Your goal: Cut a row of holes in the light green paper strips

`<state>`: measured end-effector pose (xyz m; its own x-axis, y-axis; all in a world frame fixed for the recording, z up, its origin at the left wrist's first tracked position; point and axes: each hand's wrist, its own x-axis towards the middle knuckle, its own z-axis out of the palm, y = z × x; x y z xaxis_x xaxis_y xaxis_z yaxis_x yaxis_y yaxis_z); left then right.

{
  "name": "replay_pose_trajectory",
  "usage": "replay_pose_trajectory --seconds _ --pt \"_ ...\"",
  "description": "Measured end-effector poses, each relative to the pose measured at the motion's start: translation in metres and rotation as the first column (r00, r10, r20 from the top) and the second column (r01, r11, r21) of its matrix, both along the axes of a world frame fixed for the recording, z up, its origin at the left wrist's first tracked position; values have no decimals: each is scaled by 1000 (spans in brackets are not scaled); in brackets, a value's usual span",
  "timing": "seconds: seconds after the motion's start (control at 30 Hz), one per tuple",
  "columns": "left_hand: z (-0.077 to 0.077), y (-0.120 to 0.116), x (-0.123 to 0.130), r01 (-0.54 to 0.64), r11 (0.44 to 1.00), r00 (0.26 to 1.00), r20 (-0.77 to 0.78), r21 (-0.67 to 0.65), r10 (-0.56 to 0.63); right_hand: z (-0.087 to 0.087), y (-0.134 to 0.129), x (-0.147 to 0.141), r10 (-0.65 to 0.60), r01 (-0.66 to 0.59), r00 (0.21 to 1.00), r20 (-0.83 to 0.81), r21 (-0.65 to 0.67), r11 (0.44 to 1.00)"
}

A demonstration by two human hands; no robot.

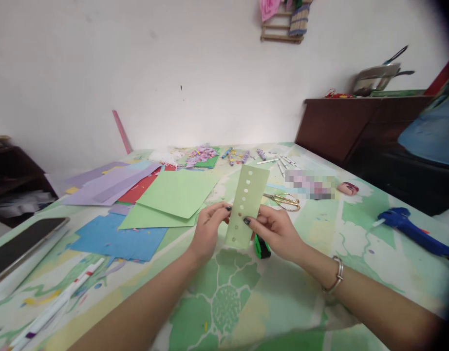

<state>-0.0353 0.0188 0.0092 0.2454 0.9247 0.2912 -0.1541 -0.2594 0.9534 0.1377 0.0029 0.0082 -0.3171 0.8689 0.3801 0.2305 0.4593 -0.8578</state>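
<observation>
A light green paper strip (251, 195) with a row of round holes is held upright above the table. My right hand (279, 231) pinches its right edge, the thumb lying on the front. At the strip's left edge, my left hand (210, 229) has its thumb and fingertips closed on the paper. A green and black tool (261, 247) lies just below my right hand, partly hidden. Gold-handled scissors (286, 201) rest behind that hand. To the left of my left hand are green sheets (177, 195) and blue sheets (118, 236).
Purple sheets (113, 185), paper scraps (201, 156) and markers (287, 162) lie farther back. A phone (27, 241) is at the left, with long white pens (64, 297) near it. At the right are a blue glue gun (414, 231) and a pink object (347, 188).
</observation>
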Motion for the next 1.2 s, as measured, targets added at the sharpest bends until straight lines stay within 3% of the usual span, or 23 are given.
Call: replay_pose_trajectory --seconds 0.17,0.33,0.47,0.8,1.2 --pt "4 4 -3 109 986 990 99 -126 -97 -1 4 -1 80 -104 981 -178 -132 986" --pt "9 5 -8 230 954 972 95 -190 -216 2 3 -2 130 -187 951 -281 -186 965" --pt "7 6 -9 246 955 969 54 -168 -240 3 2 -1 133 -212 935 -330 -217 953" --pt "6 5 -8 164 986 985 -54 -31 -165 9 -2 -2 162 -294 902 -400 -295 909" --pt "11 3 -12 228 972 965 -149 63 -217 10 -1 3 214 -372 873 -437 -315 873"
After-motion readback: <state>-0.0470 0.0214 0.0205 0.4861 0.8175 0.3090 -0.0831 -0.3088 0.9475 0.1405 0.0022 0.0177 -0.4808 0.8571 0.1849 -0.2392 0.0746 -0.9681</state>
